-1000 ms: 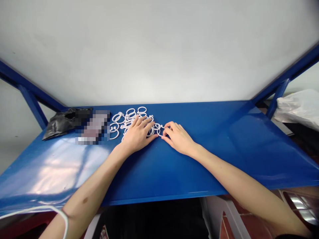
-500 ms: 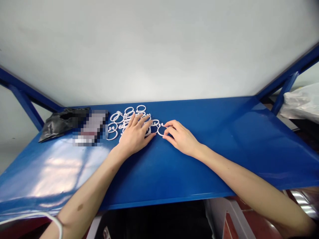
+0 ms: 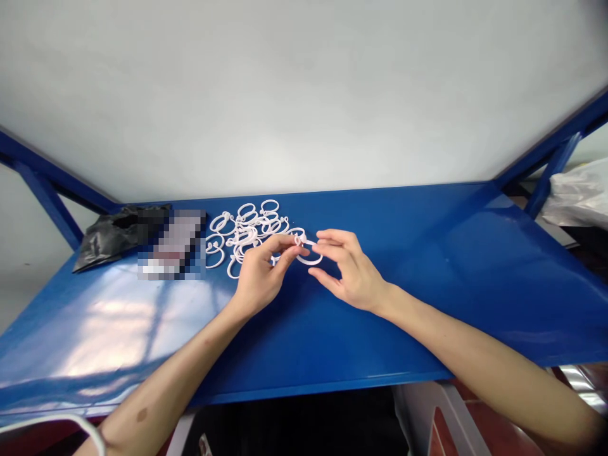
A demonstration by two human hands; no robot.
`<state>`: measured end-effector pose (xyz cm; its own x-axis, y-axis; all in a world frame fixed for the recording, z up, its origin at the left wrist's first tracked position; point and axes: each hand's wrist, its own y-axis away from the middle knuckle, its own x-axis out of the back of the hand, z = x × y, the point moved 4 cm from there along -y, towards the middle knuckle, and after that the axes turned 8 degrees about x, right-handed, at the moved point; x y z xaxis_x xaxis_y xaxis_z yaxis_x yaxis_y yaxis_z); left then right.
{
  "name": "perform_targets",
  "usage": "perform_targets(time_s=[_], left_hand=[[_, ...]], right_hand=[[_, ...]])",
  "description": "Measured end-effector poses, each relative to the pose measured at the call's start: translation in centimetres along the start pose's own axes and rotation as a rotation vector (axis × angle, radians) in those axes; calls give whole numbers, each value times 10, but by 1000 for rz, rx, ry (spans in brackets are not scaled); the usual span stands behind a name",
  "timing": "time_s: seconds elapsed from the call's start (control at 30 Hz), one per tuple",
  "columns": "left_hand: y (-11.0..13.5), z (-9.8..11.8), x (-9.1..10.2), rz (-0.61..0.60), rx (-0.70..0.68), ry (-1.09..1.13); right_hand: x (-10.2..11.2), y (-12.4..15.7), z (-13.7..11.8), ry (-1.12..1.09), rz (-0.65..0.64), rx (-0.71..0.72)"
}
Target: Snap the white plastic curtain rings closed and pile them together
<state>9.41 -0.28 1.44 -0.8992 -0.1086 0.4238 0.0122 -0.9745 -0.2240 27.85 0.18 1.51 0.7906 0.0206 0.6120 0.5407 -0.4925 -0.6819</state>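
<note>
A white curtain ring [image 3: 312, 263] with a small ball-like end is pinched between the thumb and fingers of my left hand [image 3: 263, 273]. My right hand [image 3: 354, 273] is just to the right of that ring, its thumb and fingers apart around the ring's right side; whether a fingertip touches it I cannot tell. Behind and left of my left hand lies a loose pile of similar white rings [image 3: 245, 237], several overlapping. My left hand hides part of the pile's near right side.
Everything rests on a blue tabletop [image 3: 427, 266] with a pale wall behind. Left of the rings are a pixelated flat object [image 3: 173, 244] and a black plastic bag [image 3: 107, 237]. Blue frame bars [image 3: 546, 171] rise at both sides. A whitish bag [image 3: 579, 193] sits at far right.
My left hand has come off the pile, moved right and closed on the ring. My right hand's fingers have opened from their pinch on the ring.
</note>
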Motion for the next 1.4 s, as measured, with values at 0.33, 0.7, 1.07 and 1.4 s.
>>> perform_targets(time_s=[0.33, 0.7, 1.07, 1.4], left_hand=[[7, 5, -1, -55, -85, -17], [16, 20, -5, -46, -281, -156], [-12, -12, 2, 72, -369, -689], [-17, -29, -8, 121, -449, -808]], right_hand=[[1, 5, 3, -14, 66, -29], [6, 8, -11, 0, 28, 202], [32, -1, 47, 490, -148, -201], [54, 9, 74, 888, -382, -410]])
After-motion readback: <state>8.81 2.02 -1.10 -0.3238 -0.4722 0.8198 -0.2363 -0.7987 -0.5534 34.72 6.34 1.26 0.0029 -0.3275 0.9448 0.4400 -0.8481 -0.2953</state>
